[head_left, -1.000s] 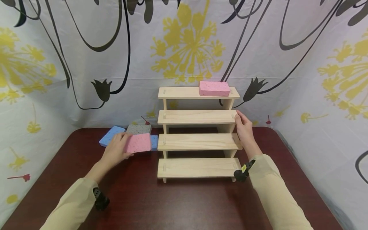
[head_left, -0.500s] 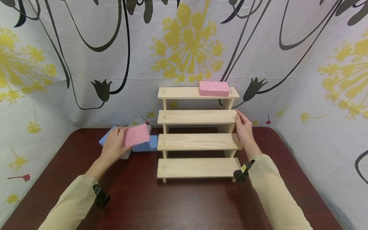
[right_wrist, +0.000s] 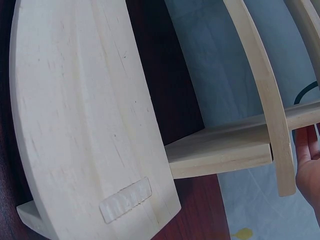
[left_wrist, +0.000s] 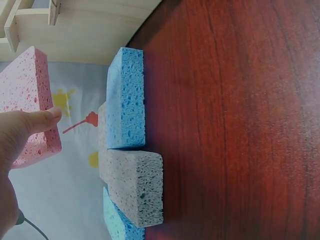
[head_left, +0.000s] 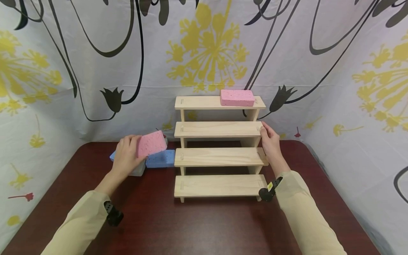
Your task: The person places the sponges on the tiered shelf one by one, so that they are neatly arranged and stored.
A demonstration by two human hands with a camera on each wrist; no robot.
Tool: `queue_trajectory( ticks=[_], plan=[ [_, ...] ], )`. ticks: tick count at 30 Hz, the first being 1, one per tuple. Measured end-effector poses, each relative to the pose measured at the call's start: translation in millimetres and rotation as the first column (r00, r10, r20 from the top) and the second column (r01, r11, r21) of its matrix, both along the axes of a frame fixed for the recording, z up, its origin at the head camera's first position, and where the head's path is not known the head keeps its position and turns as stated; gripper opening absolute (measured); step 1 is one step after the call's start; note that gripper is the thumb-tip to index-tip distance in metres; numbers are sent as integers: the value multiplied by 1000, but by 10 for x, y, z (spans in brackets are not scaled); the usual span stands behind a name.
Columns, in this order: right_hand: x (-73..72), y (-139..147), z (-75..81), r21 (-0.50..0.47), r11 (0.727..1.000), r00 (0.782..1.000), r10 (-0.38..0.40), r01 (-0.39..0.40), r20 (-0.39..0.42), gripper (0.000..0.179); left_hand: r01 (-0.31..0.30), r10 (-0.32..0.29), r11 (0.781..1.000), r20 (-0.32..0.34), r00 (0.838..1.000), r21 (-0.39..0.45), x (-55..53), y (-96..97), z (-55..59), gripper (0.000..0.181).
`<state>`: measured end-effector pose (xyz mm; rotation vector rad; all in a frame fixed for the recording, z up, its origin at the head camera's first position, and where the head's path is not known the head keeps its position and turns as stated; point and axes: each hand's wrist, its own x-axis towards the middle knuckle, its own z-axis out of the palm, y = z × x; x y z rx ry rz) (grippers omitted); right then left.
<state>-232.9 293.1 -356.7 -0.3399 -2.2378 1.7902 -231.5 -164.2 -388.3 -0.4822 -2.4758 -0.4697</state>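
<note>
My left hand (head_left: 125, 156) grips a pink sponge (head_left: 151, 143) by its left end, holding it tilted above the other sponges. In the left wrist view the thumb presses along the edge of that pink sponge (left_wrist: 42, 92), well above the table. Beneath it lie a blue sponge (left_wrist: 131, 100) and a grey sponge (left_wrist: 137, 185) in front of more sponges. My right hand (head_left: 272, 147) holds the right end of a four-tier wooden stand (head_left: 220, 186) at its second tier from the top. In the right wrist view, fingers (right_wrist: 304, 145) lie against the stand's side support.
Another pink sponge (head_left: 237, 98) rests on the right part of the top tier. A second blue sponge (head_left: 112, 156) lies partly hidden behind my left hand. A patterned cloth (head_left: 210, 46) hangs behind the dark red table (head_left: 204, 226).
My left hand has lifted the pink sponge up off the group and tilted it, uncovering the blue sponge beside the stand. The right hand stays in place on the stand.
</note>
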Motion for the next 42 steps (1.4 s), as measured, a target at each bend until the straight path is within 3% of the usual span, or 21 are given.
queue_trajectory(
  ticks=[4,13,26,42],
  plan=[
    [0,-1,1,0,1000,1000,4,-4,-5,51,4,-4,1000,-26,1000,5,-13,5,31,75],
    [-7,-1,-3,-6,1000,1000,4,-4,-11,52,-13,13,1000,-17,1000,8,-29,13,78,76],
    [-3,-8,8,-9,1000,1000,-2,2,-12,51,4,1,998,-80,997,63,-67,55,182,78],
    [-6,-11,-1,-2,1000,1000,-14,14,-7,50,19,-12,998,-116,993,60,-114,99,278,77]
  ],
)
